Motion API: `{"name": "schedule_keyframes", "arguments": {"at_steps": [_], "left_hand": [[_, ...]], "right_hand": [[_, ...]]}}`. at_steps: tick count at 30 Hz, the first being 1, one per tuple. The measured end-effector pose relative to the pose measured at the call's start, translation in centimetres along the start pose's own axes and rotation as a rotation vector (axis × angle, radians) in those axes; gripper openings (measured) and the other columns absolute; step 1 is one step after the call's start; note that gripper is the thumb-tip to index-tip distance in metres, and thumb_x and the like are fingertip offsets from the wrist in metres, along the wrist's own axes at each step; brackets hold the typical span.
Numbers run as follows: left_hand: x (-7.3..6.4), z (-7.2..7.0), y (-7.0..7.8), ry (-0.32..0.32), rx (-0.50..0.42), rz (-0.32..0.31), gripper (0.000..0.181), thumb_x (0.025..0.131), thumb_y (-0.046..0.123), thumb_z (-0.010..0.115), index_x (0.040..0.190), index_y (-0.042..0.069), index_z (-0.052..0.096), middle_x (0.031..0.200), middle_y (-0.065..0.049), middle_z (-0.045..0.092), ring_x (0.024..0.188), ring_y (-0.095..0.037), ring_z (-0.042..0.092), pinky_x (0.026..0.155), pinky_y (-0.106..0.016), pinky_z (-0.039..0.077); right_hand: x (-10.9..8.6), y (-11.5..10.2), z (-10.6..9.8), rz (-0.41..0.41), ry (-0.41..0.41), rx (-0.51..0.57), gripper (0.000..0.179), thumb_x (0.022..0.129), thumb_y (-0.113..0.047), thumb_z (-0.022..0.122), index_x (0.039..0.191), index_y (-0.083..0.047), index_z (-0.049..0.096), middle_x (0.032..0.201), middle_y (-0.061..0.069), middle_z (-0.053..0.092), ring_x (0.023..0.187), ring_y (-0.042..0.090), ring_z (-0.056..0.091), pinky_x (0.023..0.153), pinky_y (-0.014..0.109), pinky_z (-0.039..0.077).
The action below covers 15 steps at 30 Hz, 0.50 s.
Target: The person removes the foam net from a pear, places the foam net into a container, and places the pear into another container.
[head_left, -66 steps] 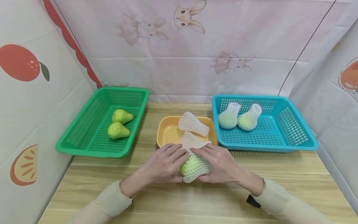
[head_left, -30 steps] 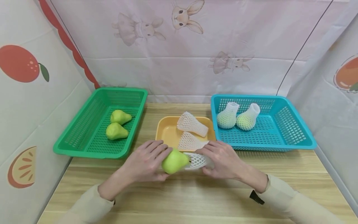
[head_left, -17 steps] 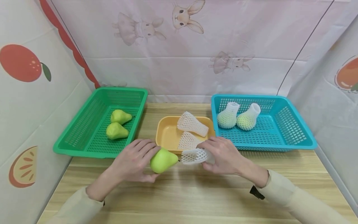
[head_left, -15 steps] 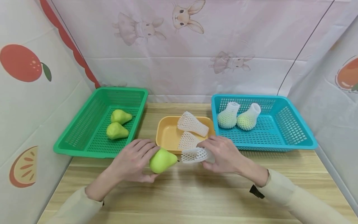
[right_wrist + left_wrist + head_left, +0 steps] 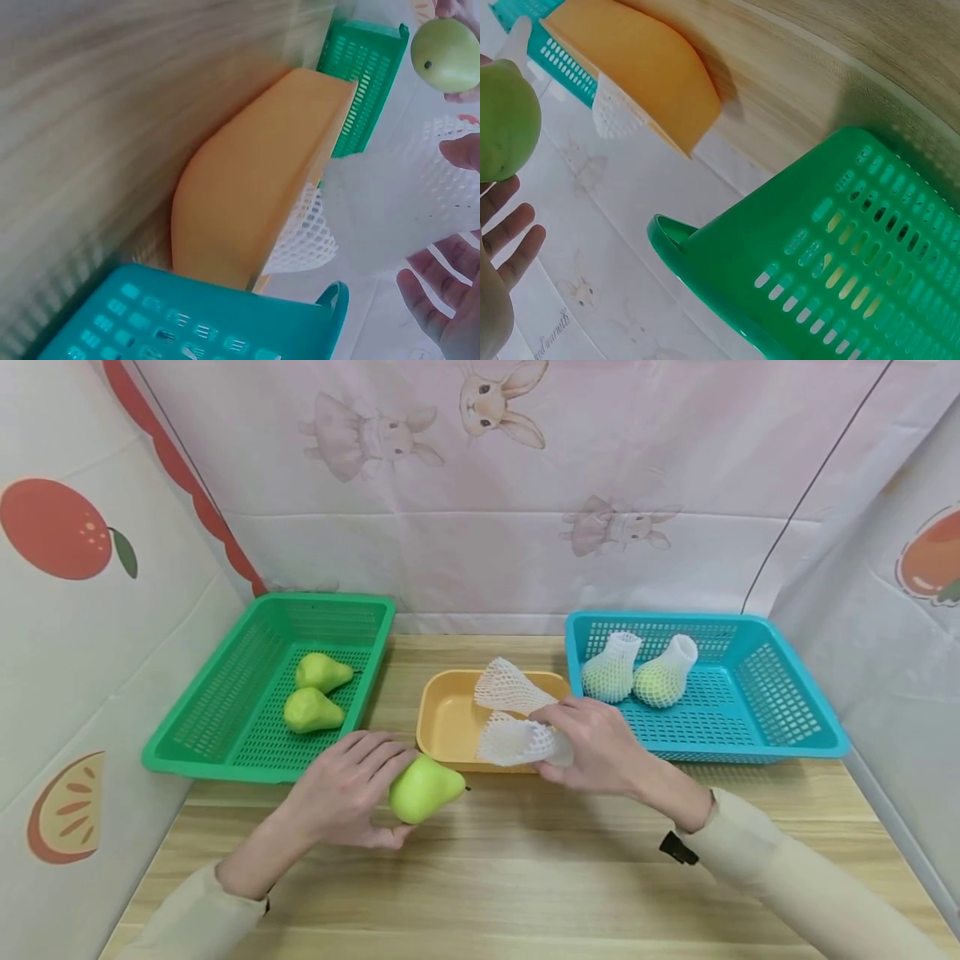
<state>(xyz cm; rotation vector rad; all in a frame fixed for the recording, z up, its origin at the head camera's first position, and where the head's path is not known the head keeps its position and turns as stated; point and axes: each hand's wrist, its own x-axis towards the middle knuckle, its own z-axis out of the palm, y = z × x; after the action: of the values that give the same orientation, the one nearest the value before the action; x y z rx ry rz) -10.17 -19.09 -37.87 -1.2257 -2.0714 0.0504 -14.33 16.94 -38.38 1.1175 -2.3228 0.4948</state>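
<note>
In the head view my left hand (image 5: 341, 789) grips a bare green pear (image 5: 422, 789) by its round end, stem pointing right. The left wrist view shows the same pear (image 5: 506, 120) at its left edge. My right hand (image 5: 596, 743) pinches a white foam net sleeve (image 5: 390, 210) between thumb and fingers, over the front right of the yellow tray (image 5: 442, 742). The held sleeve overlaps another foam net (image 5: 495, 739) in the tray. Behind that lies one more foam net (image 5: 510, 685).
A green basket (image 5: 206, 718) with two bare pears (image 5: 313, 710) stands on the left. On the right, a blue basket (image 5: 750, 743) contains two pears in foam nets (image 5: 611, 668), beside the tray. Printed cloth walls (image 5: 495, 560) enclose the table's back and sides.
The pear came out of the foam net, and my left hand carried it left. My right hand, still holding the sleeve, moved away from me over the yellow tray.
</note>
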Motion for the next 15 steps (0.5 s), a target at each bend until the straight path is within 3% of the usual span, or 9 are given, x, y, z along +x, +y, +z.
{"name": "schedule_keyframes", "arguments": {"at_steps": [8, 15], "left_hand": [[-0.2, 0.0, -0.1, -0.01, -0.007, -0.015, 0.084, 0.06, 0.07, 0.073, 0.113, 0.005, 0.072, 0.103, -0.008, 0.077, 0.097, -0.028, 0.072, 0.086, -0.04, 0.062], [-0.3, 0.1, -0.1, 0.001, -0.009, -0.015, 0.078, 0.072, 0.071, 0.063, 0.113, 0.005, 0.071, 0.101, -0.008, 0.077, 0.096, -0.028, 0.071, 0.085, -0.04, 0.062]], "right_hand": [[1.6, 0.9, 0.5, 0.007, 0.012, -0.028, 0.06, 0.068, -0.043, 0.096, 0.112, -0.007, 0.074, 0.094, 0.008, 0.078, 0.076, 0.023, 0.07, 0.06, 0.036, 0.058], [2.5, 1.8, 1.1, 0.024, 0.001, -0.06, 0.065, 0.069, -0.045, 0.097, 0.116, -0.006, 0.074, 0.091, 0.006, 0.079, 0.072, 0.021, 0.063, 0.054, 0.031, 0.049]]}}
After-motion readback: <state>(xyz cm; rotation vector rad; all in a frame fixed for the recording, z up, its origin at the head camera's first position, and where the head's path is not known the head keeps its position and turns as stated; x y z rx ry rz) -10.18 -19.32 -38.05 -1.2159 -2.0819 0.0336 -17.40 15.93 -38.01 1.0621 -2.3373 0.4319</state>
